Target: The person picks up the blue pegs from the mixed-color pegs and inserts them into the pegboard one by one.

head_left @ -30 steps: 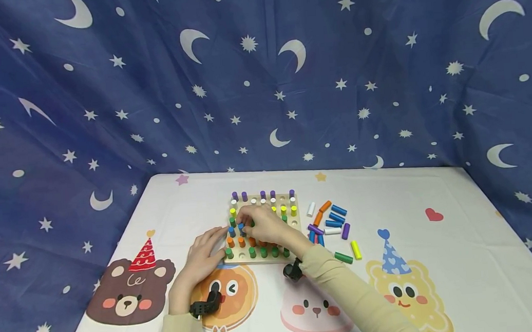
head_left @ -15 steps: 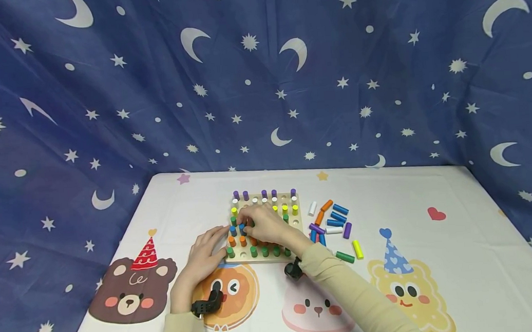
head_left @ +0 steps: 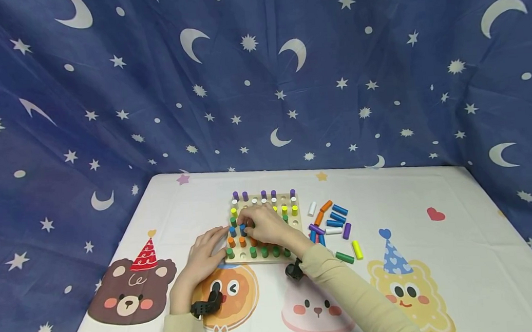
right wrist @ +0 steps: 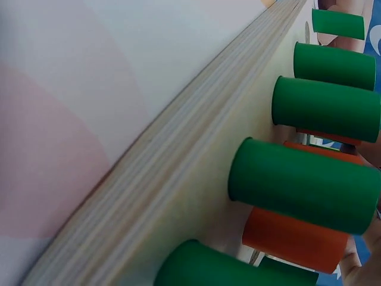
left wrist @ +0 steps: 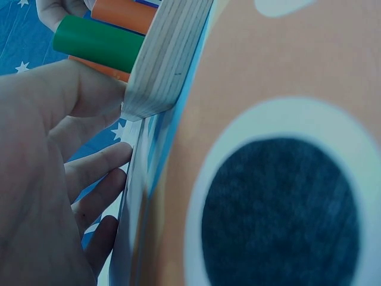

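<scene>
On the white table stands a wooden pegboard (head_left: 259,259) with rows of coloured pegs. My right hand (head_left: 265,224) reaches over it from the right and pinches a blue peg (head_left: 242,230) upright in the blue row, second from the left; the hand hides part of the middle rows. My left hand (head_left: 205,255) touches the board's left edge near the front corner, beside a green peg (head_left: 230,253). In the left wrist view the thumb lies against the board's corner, with the other fingers loosely spread. The right wrist view shows green pegs (right wrist: 303,185) and orange pegs (right wrist: 294,238) standing in the board.
Loose pegs lie right of the board: several blue pegs (head_left: 337,216), orange pegs (head_left: 326,206), white pegs (head_left: 312,209), purple pegs (head_left: 346,231), a yellow peg (head_left: 357,250) and a green peg (head_left: 344,257). A blue star-and-moon curtain (head_left: 261,104) hangs behind the table.
</scene>
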A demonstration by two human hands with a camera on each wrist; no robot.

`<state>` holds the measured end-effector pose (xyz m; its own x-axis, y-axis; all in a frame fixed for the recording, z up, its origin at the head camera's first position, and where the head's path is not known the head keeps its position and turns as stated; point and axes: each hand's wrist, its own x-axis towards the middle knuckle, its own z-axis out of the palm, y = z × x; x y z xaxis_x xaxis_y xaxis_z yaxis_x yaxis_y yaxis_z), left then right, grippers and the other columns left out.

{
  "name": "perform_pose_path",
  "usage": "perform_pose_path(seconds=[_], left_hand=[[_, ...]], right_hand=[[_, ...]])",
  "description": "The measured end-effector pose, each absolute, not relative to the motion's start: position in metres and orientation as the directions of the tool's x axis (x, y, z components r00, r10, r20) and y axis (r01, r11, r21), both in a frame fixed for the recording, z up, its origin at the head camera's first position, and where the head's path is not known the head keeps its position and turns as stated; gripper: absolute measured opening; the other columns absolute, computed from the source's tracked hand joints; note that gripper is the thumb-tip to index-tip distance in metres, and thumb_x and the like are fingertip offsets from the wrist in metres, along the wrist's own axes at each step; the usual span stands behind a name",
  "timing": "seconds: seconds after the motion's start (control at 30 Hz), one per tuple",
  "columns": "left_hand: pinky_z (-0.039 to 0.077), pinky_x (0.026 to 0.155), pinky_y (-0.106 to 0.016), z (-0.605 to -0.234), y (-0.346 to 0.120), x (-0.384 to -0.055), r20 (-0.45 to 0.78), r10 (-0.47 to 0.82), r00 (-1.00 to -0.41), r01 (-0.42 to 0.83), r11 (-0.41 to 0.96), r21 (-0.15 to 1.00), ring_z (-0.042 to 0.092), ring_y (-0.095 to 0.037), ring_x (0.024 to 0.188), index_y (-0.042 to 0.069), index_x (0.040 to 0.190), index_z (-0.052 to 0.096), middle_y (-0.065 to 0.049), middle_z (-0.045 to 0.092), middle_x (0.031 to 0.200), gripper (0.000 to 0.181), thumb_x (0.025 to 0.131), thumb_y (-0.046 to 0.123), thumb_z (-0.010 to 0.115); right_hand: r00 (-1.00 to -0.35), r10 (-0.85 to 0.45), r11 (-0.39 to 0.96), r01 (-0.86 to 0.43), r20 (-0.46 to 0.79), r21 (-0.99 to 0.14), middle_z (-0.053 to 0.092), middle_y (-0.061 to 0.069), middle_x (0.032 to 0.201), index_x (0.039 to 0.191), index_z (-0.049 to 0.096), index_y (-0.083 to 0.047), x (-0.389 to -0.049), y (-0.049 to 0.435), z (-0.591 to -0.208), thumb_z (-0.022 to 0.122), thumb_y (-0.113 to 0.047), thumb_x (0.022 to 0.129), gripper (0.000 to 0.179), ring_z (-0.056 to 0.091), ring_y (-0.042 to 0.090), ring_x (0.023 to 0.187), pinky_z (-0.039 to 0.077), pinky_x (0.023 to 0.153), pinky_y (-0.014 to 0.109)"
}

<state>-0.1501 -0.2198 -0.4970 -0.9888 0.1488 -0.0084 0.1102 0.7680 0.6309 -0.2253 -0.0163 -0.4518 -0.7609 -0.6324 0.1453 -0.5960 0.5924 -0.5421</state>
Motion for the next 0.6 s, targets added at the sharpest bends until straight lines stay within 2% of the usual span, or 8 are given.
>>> perform_pose_path(seconds=[0.6], left_hand=[[0.025,0.105,-0.064,-0.4970,-0.2200,-0.1493,0.008,0.158,-0.987,0.128,0.766,0.630,0.031,-0.036,0.136,0.020,0.145,0.044,-0.008,0.040,0.150,0.055,0.092,0.019,0.054]], right_hand=[[-0.766,-0.627,0.607,-0.596,0.143,-0.526,0.069,-0.006,0.083,0.097,0.069,-0.018,-0.2256,-0.0179,-0.4529,0.071,-0.011,0.084,0.015,0.059,0.007,0.079,0.037,0.093,0.040]])
